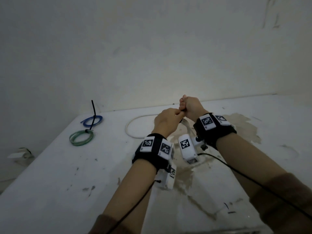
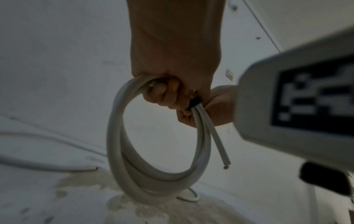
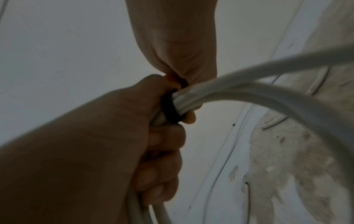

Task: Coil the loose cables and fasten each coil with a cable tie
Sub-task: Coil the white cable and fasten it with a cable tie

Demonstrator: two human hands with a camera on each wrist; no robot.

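No legible text, brand name or number appears in any view. The only markings are black-and-white square fiducial patterns on the white blocks of the left wristband (image 1: pixel 152 146) and right wristband (image 1: pixel 213 122), and on the white camera housing (image 1: pixel 186 146) below the right wrist; they carry no readable characters. One such pattern shows blurred in the left wrist view (image 2: pixel 314 97).

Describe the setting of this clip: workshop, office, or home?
Hard to say; probably a bare utility room or makeshift workspace. A stained, scuffed white table stands against a plain marked wall, with only tied cable coils on it.
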